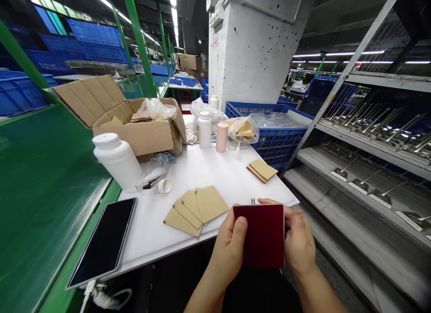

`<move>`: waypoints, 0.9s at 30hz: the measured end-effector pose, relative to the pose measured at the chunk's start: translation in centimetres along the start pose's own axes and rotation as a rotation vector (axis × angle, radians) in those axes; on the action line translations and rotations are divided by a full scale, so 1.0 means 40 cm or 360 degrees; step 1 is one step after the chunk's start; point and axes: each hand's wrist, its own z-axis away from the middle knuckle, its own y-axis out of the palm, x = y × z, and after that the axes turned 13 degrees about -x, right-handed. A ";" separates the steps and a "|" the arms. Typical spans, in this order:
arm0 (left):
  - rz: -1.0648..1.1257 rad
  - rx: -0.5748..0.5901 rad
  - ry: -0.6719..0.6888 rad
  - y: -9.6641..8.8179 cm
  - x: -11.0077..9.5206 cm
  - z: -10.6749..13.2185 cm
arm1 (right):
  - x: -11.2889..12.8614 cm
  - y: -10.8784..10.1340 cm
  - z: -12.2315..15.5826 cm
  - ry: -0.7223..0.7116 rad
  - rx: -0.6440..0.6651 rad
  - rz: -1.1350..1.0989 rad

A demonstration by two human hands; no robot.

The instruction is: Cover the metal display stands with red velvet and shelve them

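A flat, nearly square dark red plate [259, 236] with a thin pale edge is held upright in front of me, past the table's front edge. My left hand [232, 241] grips its left side, thumb on the red face and fingers behind. At the right edge, my right hand [299, 241] is closed with curled fingers, slightly blurred; some of its fingers reach behind the plate. A small metal piece [252, 200] shows just above the plate's top edge. Several tan paper sheets [197, 209] lie fanned out to the left, and a small tan stack [262, 170] sits beyond.
A tablet [103, 241] lies at the table's left. Behind it stand a large white bottle [117, 162], a clear tray [155, 174] and an open cardboard box [141, 135]. A white bottle [204, 131] and pink bottle [222, 138] stand farther back. A metal rack [363, 156] is at right.
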 end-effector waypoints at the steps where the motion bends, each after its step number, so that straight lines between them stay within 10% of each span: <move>1: 0.0026 -0.0012 -0.0010 0.002 -0.001 0.000 | 0.000 -0.001 0.001 -0.0002 0.0043 -0.0055; 10: 0.0403 -0.0059 -0.0254 0.009 -0.001 -0.002 | 0.054 -0.001 0.014 -0.0123 0.0384 -0.0076; 27: 0.0451 -0.0215 -0.0476 0.027 -0.030 0.033 | 0.073 -0.017 0.049 0.0162 0.0379 -0.0362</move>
